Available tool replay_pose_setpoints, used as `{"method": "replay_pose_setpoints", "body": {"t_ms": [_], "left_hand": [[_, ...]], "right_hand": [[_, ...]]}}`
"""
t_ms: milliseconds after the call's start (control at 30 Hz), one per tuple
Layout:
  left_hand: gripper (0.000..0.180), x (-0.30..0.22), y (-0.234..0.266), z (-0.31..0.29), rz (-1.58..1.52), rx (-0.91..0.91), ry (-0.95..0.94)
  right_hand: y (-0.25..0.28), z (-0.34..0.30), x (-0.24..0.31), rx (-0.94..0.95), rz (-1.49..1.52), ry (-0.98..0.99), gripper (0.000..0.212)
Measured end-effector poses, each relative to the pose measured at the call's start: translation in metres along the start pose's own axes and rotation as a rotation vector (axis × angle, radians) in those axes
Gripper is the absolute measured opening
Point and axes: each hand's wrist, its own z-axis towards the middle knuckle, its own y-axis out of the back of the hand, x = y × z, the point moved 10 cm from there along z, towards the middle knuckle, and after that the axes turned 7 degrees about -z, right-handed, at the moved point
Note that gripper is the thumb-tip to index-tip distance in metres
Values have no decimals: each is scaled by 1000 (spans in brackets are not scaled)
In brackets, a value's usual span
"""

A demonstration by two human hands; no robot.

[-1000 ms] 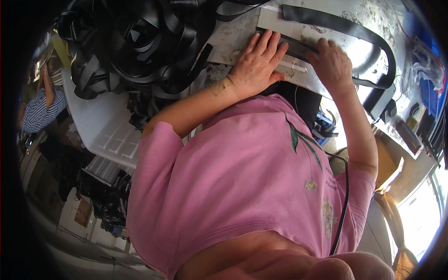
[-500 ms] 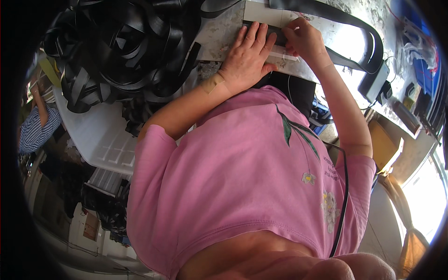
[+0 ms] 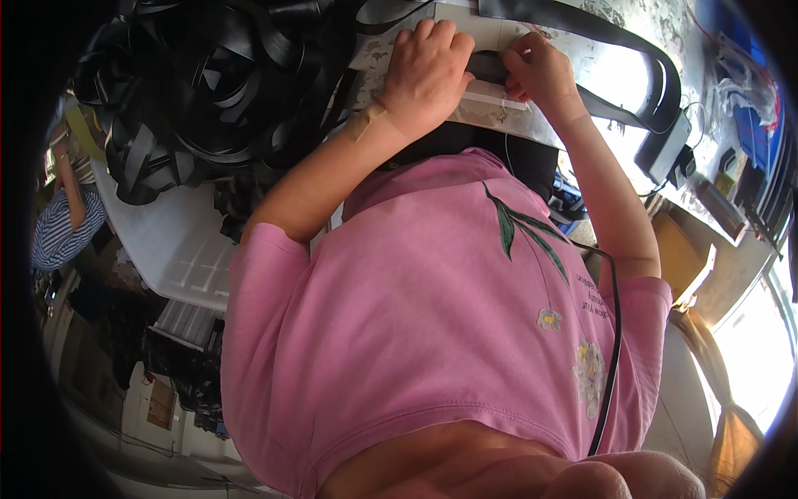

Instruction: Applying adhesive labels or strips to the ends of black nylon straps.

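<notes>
A flat black strap runs between my two hands at the bench edge, over a pale plate. My left hand is closed over its left part, knuckles up and fingers curled; the fingertips are hidden beneath. Thumb and forefinger of my right hand are pinched at the strap's other part, the remaining fingers folded under. Beyond my right hand, a black strap loop curves across the bench and back.
A big tangled heap of black strap lies at left, above a white plastic crate. At right on the bench sit a dark box-shaped device with cables and blue bins. Another person in a striped garment is at far left.
My left hand has gone from lying flat with fingers stretched to curled fingers, shifting slightly left. My right hand stays almost where it was, still pinching.
</notes>
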Motion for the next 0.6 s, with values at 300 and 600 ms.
{"method": "replay_pose_setpoints", "body": {"t_ms": [300, 600], "left_hand": [[36, 12, -41, -15, -1575, 35, 475], [34, -4, -32, -8, -739, -217, 183]], "right_hand": [[0, 2, 1, 6, -20, 43, 21], [1, 3, 2, -20, -46, 102, 20]]}}
